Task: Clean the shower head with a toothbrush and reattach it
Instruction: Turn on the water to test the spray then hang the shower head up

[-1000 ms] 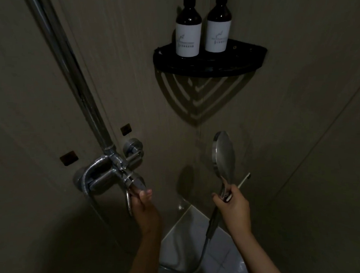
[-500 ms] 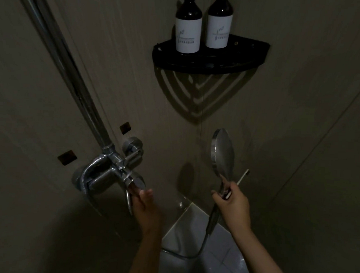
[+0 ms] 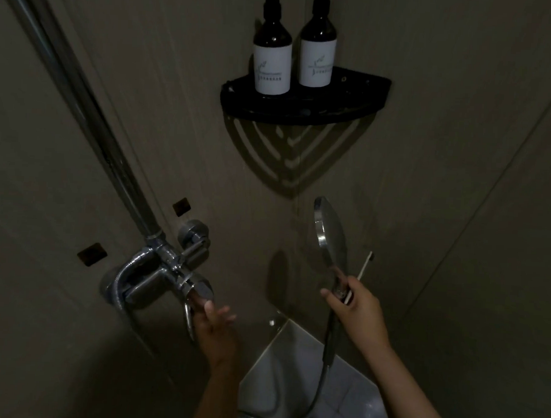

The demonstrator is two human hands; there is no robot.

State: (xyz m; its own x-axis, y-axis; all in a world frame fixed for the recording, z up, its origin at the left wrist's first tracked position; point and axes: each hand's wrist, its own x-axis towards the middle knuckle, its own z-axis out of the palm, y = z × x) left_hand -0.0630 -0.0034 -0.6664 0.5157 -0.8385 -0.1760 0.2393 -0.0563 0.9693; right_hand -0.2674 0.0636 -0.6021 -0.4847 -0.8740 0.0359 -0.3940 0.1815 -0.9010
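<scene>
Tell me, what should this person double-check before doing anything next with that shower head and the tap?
1. Right hand grips the shower head by its handle: ok.
2. Toothbrush secure: ok, pinched in the same hand along the handle.
3. Left hand holding the tap lever: not ok, its fingers are spread open beside it.
4. No water spraying from the head: ok, none visible.
5. Hose free of kinks: cannot tell, its loop runs out of view.
6. Spray face clean: cannot tell, too dark and seen nearly edge-on.
</scene>
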